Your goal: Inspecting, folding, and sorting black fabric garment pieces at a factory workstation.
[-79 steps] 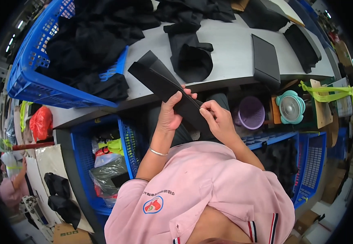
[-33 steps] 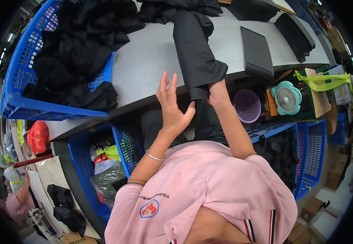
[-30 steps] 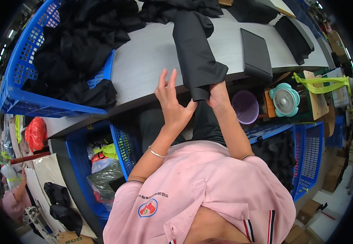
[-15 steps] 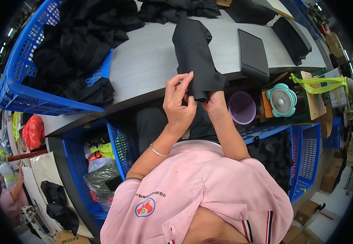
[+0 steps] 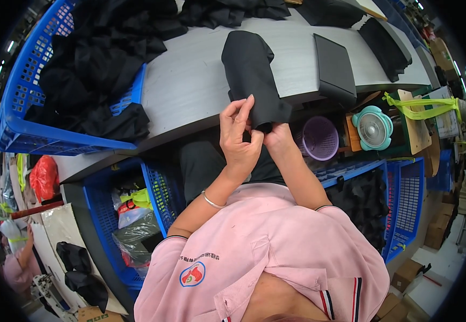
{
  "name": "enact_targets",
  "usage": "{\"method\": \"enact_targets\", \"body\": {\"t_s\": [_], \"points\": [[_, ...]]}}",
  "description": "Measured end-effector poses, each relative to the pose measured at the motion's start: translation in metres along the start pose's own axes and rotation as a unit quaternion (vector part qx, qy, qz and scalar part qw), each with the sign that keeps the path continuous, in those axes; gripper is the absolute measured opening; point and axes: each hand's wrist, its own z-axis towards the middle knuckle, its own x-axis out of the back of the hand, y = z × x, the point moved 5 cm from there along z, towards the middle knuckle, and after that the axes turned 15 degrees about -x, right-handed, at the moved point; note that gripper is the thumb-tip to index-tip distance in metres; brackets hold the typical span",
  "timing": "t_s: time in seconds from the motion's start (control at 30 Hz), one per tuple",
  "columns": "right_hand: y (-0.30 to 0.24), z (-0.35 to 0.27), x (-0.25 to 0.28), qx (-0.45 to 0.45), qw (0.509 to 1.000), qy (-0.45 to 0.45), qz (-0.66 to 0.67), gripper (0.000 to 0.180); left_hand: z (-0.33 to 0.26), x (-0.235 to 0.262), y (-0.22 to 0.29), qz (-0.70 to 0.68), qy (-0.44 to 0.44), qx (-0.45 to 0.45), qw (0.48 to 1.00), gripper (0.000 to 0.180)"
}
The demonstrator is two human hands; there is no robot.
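A piece of black fabric (image 5: 250, 75) stretches from the grey tabletop down over its near edge to my hands. My left hand (image 5: 239, 131) grips the fabric's near left edge, its fingers bent and thumb pressed toward them. On the near right side, my right hand (image 5: 278, 137) holds the same piece, its fingers mostly hidden behind the cloth. The near end of the cloth is curled under between both hands. To the right, a stack of flat black pieces (image 5: 334, 67) lies at the table edge.
A blue crate (image 5: 56, 134) heaped with black cloth (image 5: 93, 70) sits left on the table (image 5: 190, 70). Below the edge are a purple basket (image 5: 320, 138), a teal fan (image 5: 372, 129) and blue crates (image 5: 160, 185) beside my legs. Another person's arm (image 5: 26, 252) shows far left.
The fabric has been drawn slightly left and toward me, its near end curled tighter. Both hands have stayed on it.
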Motion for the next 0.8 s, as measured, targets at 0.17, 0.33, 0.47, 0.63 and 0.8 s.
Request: {"method": "enact_targets", "body": {"t_s": [0.17, 0.33, 0.47, 0.63, 0.8], "points": [[0.002, 0.002, -0.004, 0.017, 1.0, 0.01, -0.014, 0.033, -0.003, 0.0, -0.004, -0.004, -0.006, 0.008, 1.0, 0.071], [-0.001, 0.004, -0.008, 0.045, 0.996, 0.062, -0.05, 0.027, 0.0, 0.005, -0.006, 0.0, -0.008, -0.001, 1.0, 0.072], [-0.001, 0.007, -0.011, 0.061, 0.992, 0.076, -0.082, 0.029, 0.002, 0.011, -0.01, -0.012, -0.011, 0.009, 1.0, 0.07], [-0.006, 0.013, 0.004, 0.18, 0.961, 0.052, -0.203, 0.038, 0.004, 0.019, -0.013, -0.044, -0.016, 0.021, 0.999, 0.064], [-0.009, 0.02, 0.012, 0.264, 0.864, 0.102, -0.416, 0.038, -0.003, 0.033, -0.045, 0.102, -0.007, -0.015, 0.995, 0.053]]}}
